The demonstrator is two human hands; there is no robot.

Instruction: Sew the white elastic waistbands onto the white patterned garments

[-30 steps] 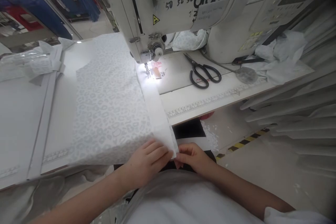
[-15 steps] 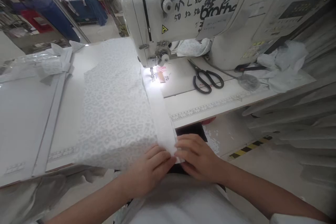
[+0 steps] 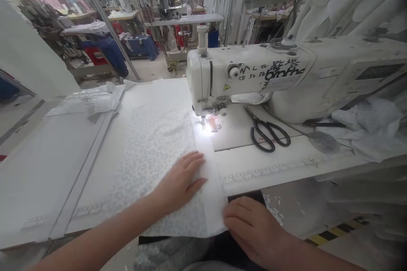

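Observation:
A pale leopard-print fabric (image 3: 143, 156) lies across the sewing table, with a plain white band (image 3: 211, 194) along its right edge. The band runs up under the lit needle area of a white sewing machine (image 3: 241, 76). My left hand (image 3: 182, 182) rests flat on the fabric beside the band, thumb apart from the fingers. At the table's front edge my right hand (image 3: 251, 226) has its fingers closed on the band's right edge; the fingertips are partly hidden.
Black-handled scissors (image 3: 265, 131) lie right of the needle, above a printed ruler (image 3: 270, 171). Crumpled white cloth (image 3: 372, 127) sits at the far right. A light board or sheet (image 3: 54, 156) covers the left side. Other sewing stations stand behind.
My left hand has left the near corner and moved up onto the fabric, opening out. My right hand stays at the band's near end. The camera view has tilted up.

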